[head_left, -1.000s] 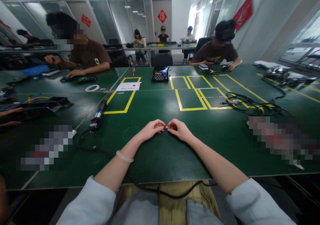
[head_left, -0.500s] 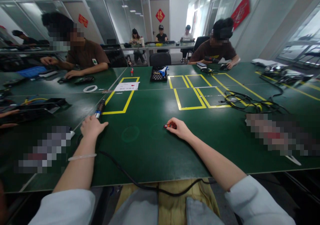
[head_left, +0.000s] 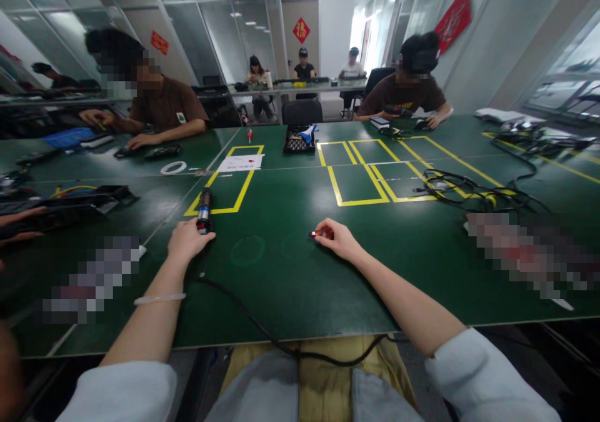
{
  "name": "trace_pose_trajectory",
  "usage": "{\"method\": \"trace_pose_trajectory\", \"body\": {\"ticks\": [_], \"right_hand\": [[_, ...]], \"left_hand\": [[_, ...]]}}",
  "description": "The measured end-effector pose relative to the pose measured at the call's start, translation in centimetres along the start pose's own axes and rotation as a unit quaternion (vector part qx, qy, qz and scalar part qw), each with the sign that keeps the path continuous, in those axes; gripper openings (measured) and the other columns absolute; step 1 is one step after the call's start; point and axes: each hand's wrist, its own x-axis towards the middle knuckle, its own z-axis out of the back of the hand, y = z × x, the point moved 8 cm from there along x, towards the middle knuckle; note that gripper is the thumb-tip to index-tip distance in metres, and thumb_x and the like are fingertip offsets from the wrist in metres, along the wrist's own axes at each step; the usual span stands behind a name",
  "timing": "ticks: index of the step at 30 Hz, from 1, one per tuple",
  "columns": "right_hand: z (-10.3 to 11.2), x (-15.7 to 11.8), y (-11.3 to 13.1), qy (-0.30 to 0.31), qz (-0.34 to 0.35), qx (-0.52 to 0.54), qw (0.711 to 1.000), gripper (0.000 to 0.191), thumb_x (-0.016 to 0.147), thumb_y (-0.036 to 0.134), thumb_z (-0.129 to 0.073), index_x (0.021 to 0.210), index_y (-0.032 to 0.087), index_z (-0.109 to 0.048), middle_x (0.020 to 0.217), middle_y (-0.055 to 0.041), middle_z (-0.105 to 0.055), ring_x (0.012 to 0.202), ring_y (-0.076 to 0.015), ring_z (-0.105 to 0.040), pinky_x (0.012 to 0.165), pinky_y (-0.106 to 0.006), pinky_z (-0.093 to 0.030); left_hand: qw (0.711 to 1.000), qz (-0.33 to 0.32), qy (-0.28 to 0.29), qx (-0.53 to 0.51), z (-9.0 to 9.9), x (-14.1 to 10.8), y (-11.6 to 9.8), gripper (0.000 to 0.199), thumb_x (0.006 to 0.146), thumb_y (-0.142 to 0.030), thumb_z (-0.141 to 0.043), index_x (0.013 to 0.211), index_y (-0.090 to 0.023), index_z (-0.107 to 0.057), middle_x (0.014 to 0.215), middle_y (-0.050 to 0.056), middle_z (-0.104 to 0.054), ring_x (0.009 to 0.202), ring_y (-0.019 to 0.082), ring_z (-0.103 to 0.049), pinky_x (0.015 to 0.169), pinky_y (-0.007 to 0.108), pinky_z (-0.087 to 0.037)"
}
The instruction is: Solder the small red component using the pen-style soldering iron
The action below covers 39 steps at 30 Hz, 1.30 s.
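Observation:
My left hand is closed round the rear end of a dark cylindrical tool with a blue and silver band, at the left of the green table. A black cable runs from near that hand over the table's front edge and across my lap. Right of the middle, my right hand pinches a small red object just above or on the tabletop; most of it is hidden by the fingers. Faint round marks show on the table between the hands.
Yellow tape outlines and a paper sheet lie beyond my hands. Farther back are a black tray of small parts and a red screwdriver. Tangled black cables lie at right. Several people sit around.
My left hand has moved slightly right and now wraps the tool's end, where its fingers were spread before. The tool has shifted right and stands straighter in view. The right hand stays nearly put.

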Motion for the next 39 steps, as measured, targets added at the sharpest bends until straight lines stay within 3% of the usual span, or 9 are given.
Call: {"method": "trace_pose_trajectory", "body": {"ticks": [12,19,22,27,33,39], "right_hand": [[0.3,-0.3,0.7,-0.003,0.056,-0.039,0.998,0.008,0.081,0.020,-0.059,0.088,0.018,-0.055,0.079,0.0007,-0.053,0.066,-0.0108,-0.049,0.065,-0.023,-0.040],[0.9,-0.2,0.7,-0.030,0.060,-0.096,0.993,0.004,0.082,0.018,-0.056,0.084,0.019,-0.052,0.080,0.0004,-0.050,0.067,-0.0122,-0.048,0.065,-0.024,-0.039],[1.0,-0.2,0.5,-0.033,0.047,-0.127,0.990,0.005,0.080,0.018,-0.057,0.082,0.019,-0.052,0.079,0.0003,-0.049,0.067,-0.0131,-0.047,0.065,-0.025,-0.039],[0.5,0.0,0.3,-0.021,0.042,-0.144,0.988,0.004,0.081,0.018,-0.056,0.084,0.019,-0.054,0.081,-0.0003,-0.049,0.069,-0.0134,-0.048,0.067,-0.025,-0.039],[0.3,0.1,-0.1,-0.023,0.045,-0.125,0.991,0.006,0.085,0.021,-0.058,0.089,0.019,-0.061,0.089,-0.0023,-0.052,0.073,-0.0130,-0.051,0.070,-0.025,-0.041],[0.9,0.0,0.3,-0.038,0.041,-0.118,0.991,0.018,0.091,0.023,-0.051,0.082,0.018,-0.066,0.078,-0.0022,-0.056,0.068,-0.0128,-0.051,0.065,-0.025,-0.039]], "left_hand": [[0.982,-0.185,-0.004,-0.025,-1.8,-6.0,-18.8,0.061,0.073,-0.047,-0.060,0.127,-0.019,-0.049,0.122,0.012,-0.051,0.111,0.027,-0.050,0.088,0.034,-0.046],[0.951,-0.302,-0.001,-0.069,-2.5,-9.6,-26.6,0.063,0.075,-0.042,-0.063,0.131,-0.020,-0.043,0.124,0.012,-0.050,0.110,0.027,-0.049,0.086,0.035,-0.046],[0.937,-0.339,0.006,-0.085,-2.8,-10.4,-28.0,0.064,0.076,-0.040,-0.062,0.133,-0.022,-0.040,0.125,0.011,-0.049,0.110,0.026,-0.050,0.086,0.035,-0.046],[0.919,-0.380,0.009,-0.101,-2.7,-11.4,-28.5,0.065,0.077,-0.036,-0.061,0.136,-0.021,-0.039,0.127,0.011,-0.049,0.110,0.026,-0.049,0.092,0.035,-0.044],[0.918,-0.384,0.006,-0.097,-2.8,-11.7,-28.4,0.065,0.079,-0.038,-0.059,0.138,-0.021,-0.037,0.128,0.011,-0.048,0.109,0.025,-0.050,0.091,0.036,-0.044],[0.920,-0.381,-0.014,-0.088,-2.6,-11.9,-28.6,0.064,0.083,-0.046,-0.056,0.138,-0.021,-0.038,0.127,0.013,-0.049,0.108,0.026,-0.051,0.089,0.037,-0.043]]}}
